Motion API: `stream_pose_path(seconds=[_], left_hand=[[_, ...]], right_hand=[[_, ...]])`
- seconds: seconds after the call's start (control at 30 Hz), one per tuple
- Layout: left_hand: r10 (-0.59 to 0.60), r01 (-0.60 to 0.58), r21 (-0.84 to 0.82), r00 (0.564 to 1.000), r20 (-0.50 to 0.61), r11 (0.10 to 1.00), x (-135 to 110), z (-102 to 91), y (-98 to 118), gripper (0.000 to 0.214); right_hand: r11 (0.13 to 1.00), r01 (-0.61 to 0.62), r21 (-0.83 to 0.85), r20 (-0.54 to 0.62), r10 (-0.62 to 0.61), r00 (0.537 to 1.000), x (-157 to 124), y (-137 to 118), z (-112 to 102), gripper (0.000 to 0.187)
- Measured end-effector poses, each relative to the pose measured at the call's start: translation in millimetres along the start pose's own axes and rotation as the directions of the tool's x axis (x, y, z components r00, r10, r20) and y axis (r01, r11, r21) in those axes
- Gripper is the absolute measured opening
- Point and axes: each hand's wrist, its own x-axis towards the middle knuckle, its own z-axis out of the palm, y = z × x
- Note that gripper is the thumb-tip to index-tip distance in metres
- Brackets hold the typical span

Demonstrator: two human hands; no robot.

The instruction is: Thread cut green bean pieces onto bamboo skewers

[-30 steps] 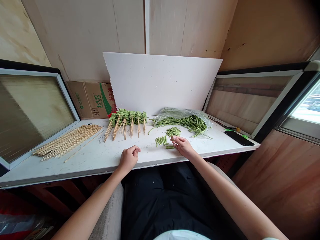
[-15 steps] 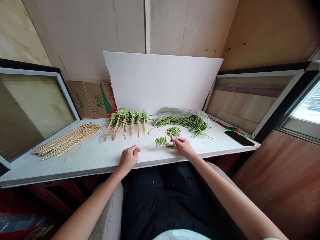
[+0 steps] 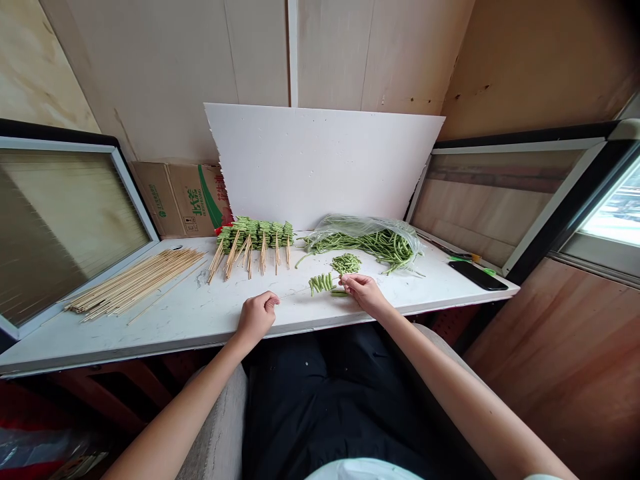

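Note:
My left hand (image 3: 257,316) is closed near the table's front edge. A thin, pale skewer (image 3: 294,292) runs from it to the right and is hard to see against the white top. Several short green bean pieces (image 3: 321,285) sit side by side on this skewer. My right hand (image 3: 364,293) pinches at the skewer's far end; what lies between its fingertips is too small to make out. Beside these fingers a few longer bean pieces (image 3: 339,292) lie on the table. Just behind is a small heap of cut beans (image 3: 346,263).
Bare bamboo skewers (image 3: 135,283) lie at left. Finished bean skewers (image 3: 257,237) are stacked behind, beside a cardboard box (image 3: 180,197). A clear plastic bag (image 3: 367,227) of long beans rests against a white board (image 3: 325,167). A black phone (image 3: 477,275) lies at right.

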Motion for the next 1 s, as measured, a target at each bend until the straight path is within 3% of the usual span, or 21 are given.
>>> stream_pose_path(seconds=[0.53, 1.0], left_hand=[[-0.016, 0.016, 0.022, 1.0, 0.017, 1.0, 0.6, -0.7, 1.2, 0.024], [-0.023, 0.022, 0.031, 1.0, 0.02, 0.999, 1.1, -1.2, 1.7, 0.025]], right_hand=[[1.0, 0.022, 0.004, -0.001, -0.022, 1.0, 1.2, 3.8, -1.3, 0.029], [0.996, 0.047, -0.076, 0.009, -0.046, 0.999, 0.3, 3.9, -1.8, 0.037]])
